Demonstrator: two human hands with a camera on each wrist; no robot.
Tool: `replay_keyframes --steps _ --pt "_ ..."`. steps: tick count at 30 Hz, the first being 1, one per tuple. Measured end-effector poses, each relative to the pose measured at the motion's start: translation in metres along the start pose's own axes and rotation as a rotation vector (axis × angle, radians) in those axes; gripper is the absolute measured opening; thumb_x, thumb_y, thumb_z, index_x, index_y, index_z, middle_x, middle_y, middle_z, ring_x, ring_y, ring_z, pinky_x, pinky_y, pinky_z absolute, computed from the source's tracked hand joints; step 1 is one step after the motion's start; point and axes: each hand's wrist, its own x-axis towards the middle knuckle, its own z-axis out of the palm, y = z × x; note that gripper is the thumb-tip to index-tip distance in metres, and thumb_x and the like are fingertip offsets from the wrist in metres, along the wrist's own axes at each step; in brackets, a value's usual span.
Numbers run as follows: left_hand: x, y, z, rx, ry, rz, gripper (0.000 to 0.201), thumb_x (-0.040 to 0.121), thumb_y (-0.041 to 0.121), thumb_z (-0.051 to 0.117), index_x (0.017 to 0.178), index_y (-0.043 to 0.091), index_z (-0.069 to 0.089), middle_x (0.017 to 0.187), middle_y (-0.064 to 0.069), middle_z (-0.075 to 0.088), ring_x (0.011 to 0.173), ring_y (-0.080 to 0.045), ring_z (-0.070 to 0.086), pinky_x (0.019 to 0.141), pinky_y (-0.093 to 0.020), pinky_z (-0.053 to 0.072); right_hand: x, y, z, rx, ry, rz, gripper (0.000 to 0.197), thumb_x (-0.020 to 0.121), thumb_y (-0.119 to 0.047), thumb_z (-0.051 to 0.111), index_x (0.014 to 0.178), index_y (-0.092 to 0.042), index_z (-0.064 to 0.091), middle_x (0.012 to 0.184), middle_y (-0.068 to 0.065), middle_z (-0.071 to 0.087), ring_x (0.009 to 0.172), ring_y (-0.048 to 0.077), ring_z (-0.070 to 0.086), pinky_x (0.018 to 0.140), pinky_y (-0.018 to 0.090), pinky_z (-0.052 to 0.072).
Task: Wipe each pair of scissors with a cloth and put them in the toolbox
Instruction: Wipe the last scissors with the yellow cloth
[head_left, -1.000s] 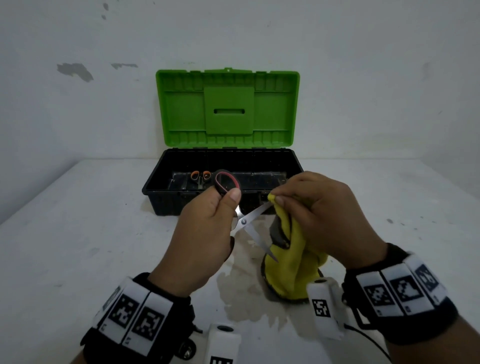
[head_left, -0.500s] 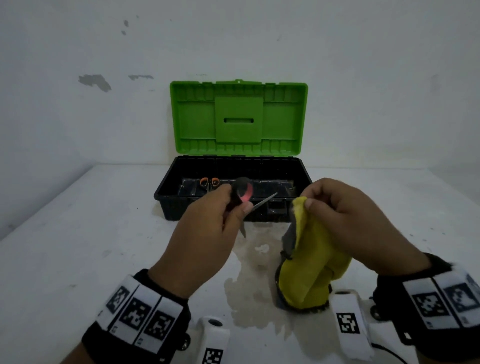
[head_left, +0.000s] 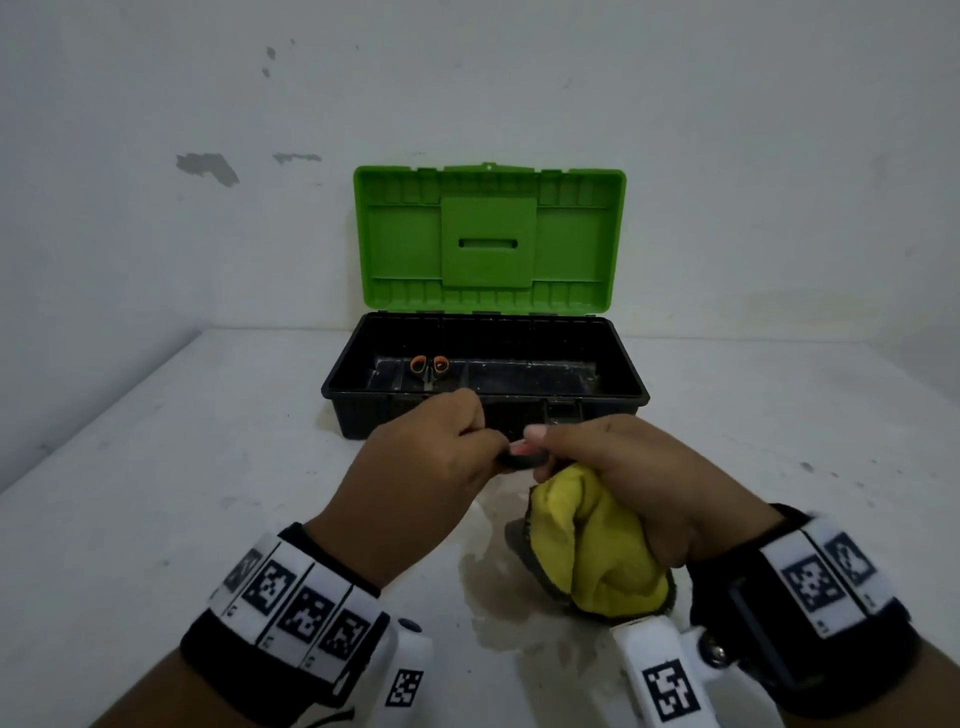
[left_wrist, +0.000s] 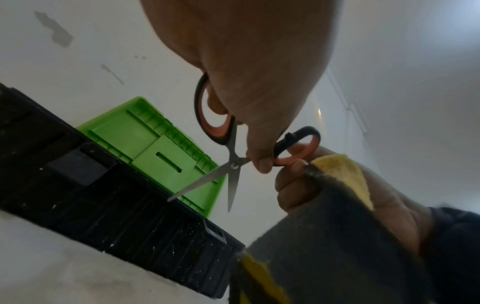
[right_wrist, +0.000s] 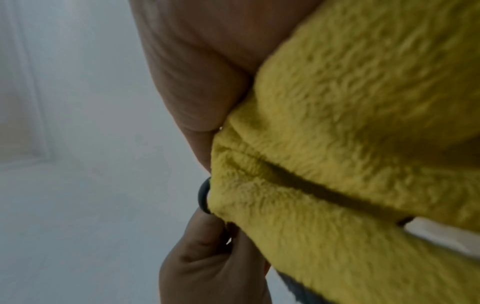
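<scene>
We hold the black-and-orange scissors (left_wrist: 232, 164) by their handle loops just before the open toolbox (head_left: 631, 387), left hand (head_left: 421, 462) gripping one, right hand (head_left: 618, 478) pinching the other with the yellow cloth (head_left: 597, 545) bunched, blades parted: stiff, light, sharp-tipped.

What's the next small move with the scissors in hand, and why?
Probably close the blades. The scissors hang splayed, tips down, left hand on one handle loop, right hand, which also bunches the cloth, on the other. Squeezing the loops together would make them safer to lay in the open toolbox.
</scene>
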Motion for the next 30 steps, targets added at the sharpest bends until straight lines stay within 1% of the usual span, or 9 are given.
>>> replay_keyframes --steps 2,5,9,11,13,15,20,26,30 --pt "-0.003 -0.002 0.001 -0.022 0.028 0.0 0.029 0.092 0.032 0.056 0.087 0.01 0.074 0.076 -0.004 0.052 0.064 -0.018 0.048 0.048 -0.036 0.046 0.0 0.004 -0.001 0.059 -0.024 0.034 0.029 0.08 -0.027 0.072 0.088 0.001 0.077 0.069 0.011 0.07 0.072 0.023 0.068 0.081 0.04 0.053" --pt "-0.006 -0.007 -0.005 -0.112 0.111 -0.134 0.038 0.082 0.044 0.07 0.108 0.016 0.073 0.094 -0.001 0.054 0.087 -0.015 0.052 0.074 -0.027 0.047 0.001 0.011 -0.009 0.023 0.037 -0.026 0.024 0.083 -0.024 0.07 0.079 -0.002 0.077 0.077 0.015 0.073 0.075 0.025 0.069 0.081 0.04 0.054" --pt "-0.008 -0.007 -0.013 -0.493 0.23 -0.745 0.045 0.079 0.059 0.068 0.115 0.033 0.059 0.113 0.008 0.056 0.105 -0.004 0.054 0.086 -0.011 0.04 0.0 0.017 -0.015 -0.197 0.138 -0.244 0.035 0.09 -0.026 0.067 0.075 0.006 0.07 0.07 0.029 0.062 0.06 0.023 0.061 0.064 0.018 0.048" --pt "-0.009 -0.011 -0.008 -0.856 0.203 -1.08 0.057 0.072 0.07 0.068 0.108 0.026 0.065 0.111 0.004 0.065 0.104 -0.01 0.062 0.09 -0.022 0.047 -0.001 0.022 -0.013 -0.237 0.159 -0.322 0.032 0.093 -0.023 0.063 0.073 0.001 0.071 0.074 0.027 0.065 0.067 0.033 0.063 0.064 0.012 0.048" --pt "-0.011 -0.013 -0.004 -1.184 0.113 -1.269 0.057 0.07 0.067 0.069 0.102 0.019 0.071 0.109 -0.005 0.071 0.102 -0.023 0.066 0.089 -0.038 0.051 0.0 0.023 -0.009 -0.239 0.174 -0.365 0.029 0.094 -0.022 0.062 0.07 -0.012 0.075 0.072 0.01 0.072 0.076 0.024 0.069 0.07 0.014 0.05" --pt "-0.012 -0.009 -0.004 -1.423 0.039 -1.307 0.053 0.07 0.058 0.068 0.098 0.013 0.071 0.105 -0.013 0.071 0.098 -0.029 0.069 0.081 -0.039 0.052 -0.001 0.024 -0.007 -0.233 0.192 -0.404 0.028 0.093 -0.024 0.062 0.069 -0.019 0.075 0.073 0.003 0.073 0.078 0.02 0.07 0.074 0.023 0.053" --pt "-0.012 0.002 0.0 -1.642 0.057 -1.125 0.044 0.077 0.04 0.065 0.104 0.005 0.068 0.093 -0.014 0.071 0.083 -0.023 0.071 0.066 -0.029 0.058 -0.003 0.027 0.002 -0.278 0.247 -0.518 0.024 0.093 -0.029 0.062 0.074 -0.018 0.072 0.072 0.015 0.067 0.072 0.037 0.062 0.068 0.044 0.05" --pt "0.001 0.01 0.006 -1.687 0.314 -1.082 0.026 0.084 0.032 0.061 0.092 0.007 0.068 0.078 -0.007 0.07 0.071 -0.016 0.068 0.061 -0.025 0.056 -0.001 0.032 0.012 -0.295 0.26 -0.561 0.02 0.093 -0.026 0.062 0.076 -0.02 0.072 0.07 0.007 0.069 0.067 0.03 0.063 0.064 0.041 0.051" --pt "0.011 0.019 0.01 -1.64 0.488 -1.125 0.037 0.087 0.04 0.057 0.099 0.007 0.065 0.077 -0.009 0.064 0.074 -0.022 0.064 0.068 -0.033 0.056 0.001 0.037 0.018 -0.301 0.252 -0.564 0.02 0.093 -0.028 0.062 0.076 -0.022 0.072 0.072 0.003 0.07 0.068 0.024 0.064 0.065 0.037 0.053"
